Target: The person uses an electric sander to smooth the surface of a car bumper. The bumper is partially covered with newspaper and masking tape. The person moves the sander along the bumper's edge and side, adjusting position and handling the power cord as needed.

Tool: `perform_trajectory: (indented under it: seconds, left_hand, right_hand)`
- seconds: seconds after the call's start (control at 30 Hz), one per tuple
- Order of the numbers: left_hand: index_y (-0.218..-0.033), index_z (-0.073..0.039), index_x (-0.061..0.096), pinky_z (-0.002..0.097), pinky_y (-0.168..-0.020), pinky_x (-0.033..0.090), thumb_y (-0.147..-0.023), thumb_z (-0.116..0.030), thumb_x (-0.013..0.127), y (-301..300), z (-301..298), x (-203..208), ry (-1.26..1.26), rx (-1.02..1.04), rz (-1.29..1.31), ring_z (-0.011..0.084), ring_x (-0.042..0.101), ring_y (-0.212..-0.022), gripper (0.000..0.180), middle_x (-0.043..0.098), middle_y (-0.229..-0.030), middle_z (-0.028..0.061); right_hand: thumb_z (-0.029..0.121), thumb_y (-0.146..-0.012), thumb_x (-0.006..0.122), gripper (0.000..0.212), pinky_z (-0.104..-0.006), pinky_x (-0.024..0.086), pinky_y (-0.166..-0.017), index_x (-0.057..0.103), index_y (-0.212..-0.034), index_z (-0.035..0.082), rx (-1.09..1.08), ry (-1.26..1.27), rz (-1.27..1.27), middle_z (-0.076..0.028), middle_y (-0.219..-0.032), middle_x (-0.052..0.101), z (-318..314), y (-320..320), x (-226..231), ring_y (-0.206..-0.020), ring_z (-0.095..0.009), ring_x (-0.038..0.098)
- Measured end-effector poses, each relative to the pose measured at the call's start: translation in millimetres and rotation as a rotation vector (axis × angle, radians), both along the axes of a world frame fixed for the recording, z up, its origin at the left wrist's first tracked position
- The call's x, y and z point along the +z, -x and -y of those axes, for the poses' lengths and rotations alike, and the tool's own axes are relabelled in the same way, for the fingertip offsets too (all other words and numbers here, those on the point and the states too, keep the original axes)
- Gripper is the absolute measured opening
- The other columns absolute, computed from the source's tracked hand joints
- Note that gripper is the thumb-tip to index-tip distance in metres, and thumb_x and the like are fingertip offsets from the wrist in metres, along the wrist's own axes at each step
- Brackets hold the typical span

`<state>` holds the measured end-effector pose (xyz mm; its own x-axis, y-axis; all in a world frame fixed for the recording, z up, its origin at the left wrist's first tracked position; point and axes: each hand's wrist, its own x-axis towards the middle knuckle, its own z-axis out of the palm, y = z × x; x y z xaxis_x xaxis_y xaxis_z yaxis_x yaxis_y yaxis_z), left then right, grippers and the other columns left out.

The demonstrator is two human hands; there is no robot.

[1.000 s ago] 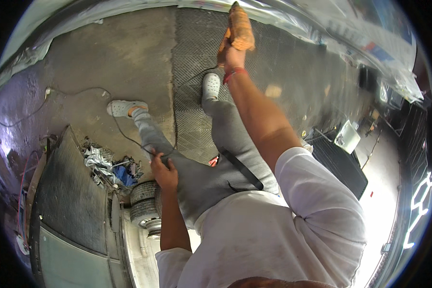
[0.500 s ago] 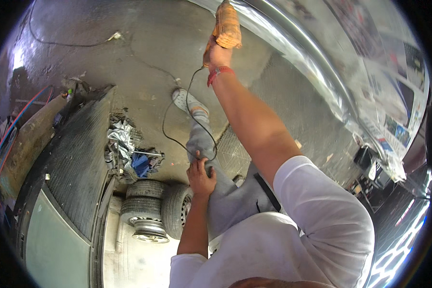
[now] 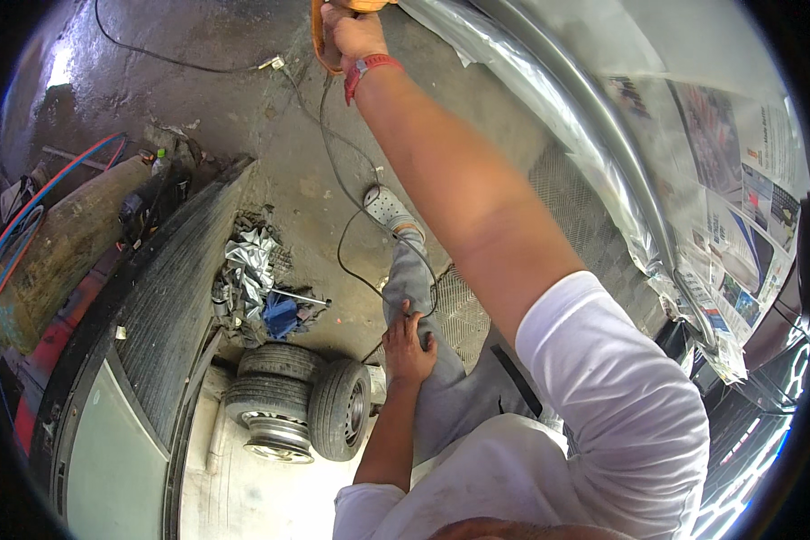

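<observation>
At the top edge, my right hand (image 3: pixel 358 38) is closed round the handle of an orange corded power tool (image 3: pixel 320 40). Most of the tool lies beyond the picture, so its working end is hidden. A dark power cord (image 3: pixel 325 121) leaves the handle and hangs down in a loop past my leg. My left hand (image 3: pixel 410 353) lies on my grey trouser leg (image 3: pixel 409 270) near the knee, fingers stretched and thumb apart, close to that loop. Right of my raised arm curves a car body panel (image 3: pixel 594 99), edged with clear film and covered in part by newspaper (image 3: pixel 738 216).
Three tyres (image 3: pixel 340 409) are grouped at lower left, beside a dark ribbed panel with glass (image 3: pixel 117 441). Crumpled foil and rags (image 3: pixel 254 261) lie above them. A cable connector (image 3: pixel 274 63) rests on the wet concrete floor. Red and blue hoses (image 3: pixel 40 193) run at far left.
My right hand has moved left and farther up with the tool, which now mostly leaves the picture. The view has shifted; my left hand stays on the leg.
</observation>
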<state>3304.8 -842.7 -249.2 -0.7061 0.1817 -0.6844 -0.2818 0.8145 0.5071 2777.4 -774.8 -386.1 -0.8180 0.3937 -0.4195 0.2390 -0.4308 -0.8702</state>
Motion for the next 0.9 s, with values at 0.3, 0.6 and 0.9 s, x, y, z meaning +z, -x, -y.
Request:
perform_trajectory:
  seconds: [0.3,0.6,0.9]
  left_hand:
    - [-0.131,-0.012,0.052,0.0511,-0.105,0.04,-0.077,-0.018,0.076,-22.5,-27.2,3.1,-0.013,-0.027,-0.075,0.0389,0.052,-0.129,0.059,0.044,-0.157,0.0151]
    - [-0.128,-0.009,0.053,0.0524,-0.109,0.039,-0.08,-0.015,0.077,-80.8,-93.3,3.8,0.077,-0.193,-0.14,0.0402,0.049,-0.135,0.054,0.045,-0.156,0.0171]
    - [-0.126,-0.007,0.054,0.0503,-0.109,0.039,-0.088,-0.008,0.071,-134.5,-204.5,3.6,0.084,-0.2,-0.253,0.0392,0.048,-0.137,0.042,0.049,-0.153,0.0173]
  right_hand:
    - [0.009,-0.094,0.073,0.053,-0.0376,0.045,-0.104,0.052,-0.142,0.001,-0.281,-0.077,0.215,-0.008,-0.135,0.06,-137.3,-144.5,34.8,-0.123,-0.021,0.057]
    - [0.012,-0.097,0.07,0.054,-0.0361,0.042,-0.107,0.048,-0.144,0.0,-0.637,-0.277,0.415,-0.01,-0.138,0.057,-381.3,-445.7,42.4,-0.126,-0.023,0.055]
    - [0.013,-0.092,0.076,0.057,-0.0371,0.047,-0.102,0.05,-0.141,0.001,-0.828,-0.444,0.567,-0.012,-0.133,0.062,-639.9,-719.7,56.4,-0.118,-0.024,0.06]
